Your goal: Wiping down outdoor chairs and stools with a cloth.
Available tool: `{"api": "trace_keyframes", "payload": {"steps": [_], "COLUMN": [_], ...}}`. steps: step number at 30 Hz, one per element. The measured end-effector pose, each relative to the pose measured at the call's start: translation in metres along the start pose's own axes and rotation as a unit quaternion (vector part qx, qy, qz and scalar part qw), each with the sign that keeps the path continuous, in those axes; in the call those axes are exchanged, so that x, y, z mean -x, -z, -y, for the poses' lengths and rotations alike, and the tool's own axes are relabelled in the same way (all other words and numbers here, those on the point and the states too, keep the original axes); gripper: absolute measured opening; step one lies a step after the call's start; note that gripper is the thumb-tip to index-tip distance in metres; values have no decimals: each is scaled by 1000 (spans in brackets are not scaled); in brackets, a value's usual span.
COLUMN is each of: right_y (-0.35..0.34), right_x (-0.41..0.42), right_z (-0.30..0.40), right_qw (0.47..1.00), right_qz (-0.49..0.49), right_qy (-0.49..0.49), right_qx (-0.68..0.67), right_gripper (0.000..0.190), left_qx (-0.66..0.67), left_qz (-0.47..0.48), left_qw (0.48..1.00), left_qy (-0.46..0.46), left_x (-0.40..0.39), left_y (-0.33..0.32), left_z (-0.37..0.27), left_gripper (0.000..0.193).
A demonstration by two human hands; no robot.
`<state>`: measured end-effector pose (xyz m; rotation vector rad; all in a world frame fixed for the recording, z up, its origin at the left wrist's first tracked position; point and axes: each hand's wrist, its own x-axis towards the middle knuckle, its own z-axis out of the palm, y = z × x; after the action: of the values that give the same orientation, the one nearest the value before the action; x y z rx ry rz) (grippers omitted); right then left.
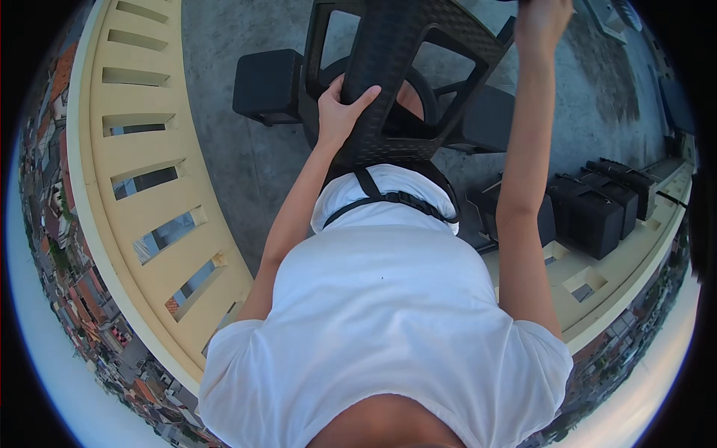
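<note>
A black plastic furniture piece with a woven pattern [386, 61], likely a chair or table, stands tilted right in front of my body. My left hand [341, 115] grips the broad dark bar of it, thumb on the near face and fingers round the left edge. Through its openings a dark ring [428, 95] shows, with a patch of skin behind. My right hand [543, 31] is raised at the top rim of the view, its fingertips partly cut off. A dark thing touches the frame edge beside it; whether I hold that is unclear.
Black box-like blocks stand on the concrete floor [224, 151], one at left [268, 84] and one at right [487, 120]. Several black cases [585, 215] line the right parapet. A cream parapet with slots [137, 95] curves along the left, rooftops far below.
</note>
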<state>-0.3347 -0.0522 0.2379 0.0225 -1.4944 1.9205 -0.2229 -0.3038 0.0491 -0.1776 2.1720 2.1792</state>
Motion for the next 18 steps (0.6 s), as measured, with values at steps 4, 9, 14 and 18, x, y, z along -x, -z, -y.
{"api": "trace_keyframes", "payload": {"steps": [4, 9, 14, 18], "right_y": [78, 121, 37, 28], "right_x": [-33, 25, 122, 118], "right_z": [54, 51, -27, -68], "right_qw": [987, 973, 859, 845], "right_qz": [-75, 82, 58, -60], "right_qy": [144, 216, 324, 411], "right_qx": [0, 22, 391, 337], "right_gripper": [30, 28, 18, 21], "left_qx": [-180, -344, -317, -255], "left_qz": [34, 69, 94, 99], "left_qw": [978, 927, 934, 949], "left_qy": [-100, -134, -137, -157], "left_x": [0, 9, 10, 11], "left_y": [10, 26, 22, 17], "left_z": [-17, -50, -62, -66], "left_gripper": [52, 56, 60, 58]}}
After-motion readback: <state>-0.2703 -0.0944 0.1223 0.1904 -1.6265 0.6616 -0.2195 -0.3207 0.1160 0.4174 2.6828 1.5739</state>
